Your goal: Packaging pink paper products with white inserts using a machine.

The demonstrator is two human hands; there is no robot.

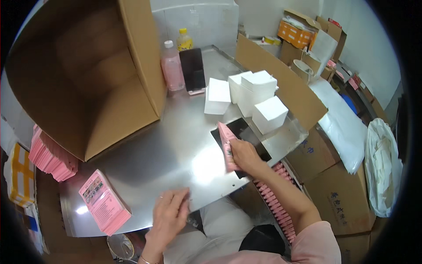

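My right hand [245, 155] grips a pink printed packet [227, 147], held upright over a black rectangular pad or opening [244, 130] at the right of the metal table [176, 145]. The palm side of that hand is hidden. My left hand [170, 212] hovers by the front edge, its fingers loosely stretched and slightly blurred, with nothing visible in them. To its left lies a stack of flat pink printed packets [105, 203]. Behind the black area stand several blocks of white folded paper [269, 114], some stacked on others.
A large open carton [140, 61] occupies the table's left rear. Behind are a pink bottle [172, 68], a yellow-capped bottle [184, 40] and a phone [192, 70] on a stand. More pink packets [52, 154] stand far left; rows of filled pink packets [277, 202] sit below right, beside cartons [340, 198].
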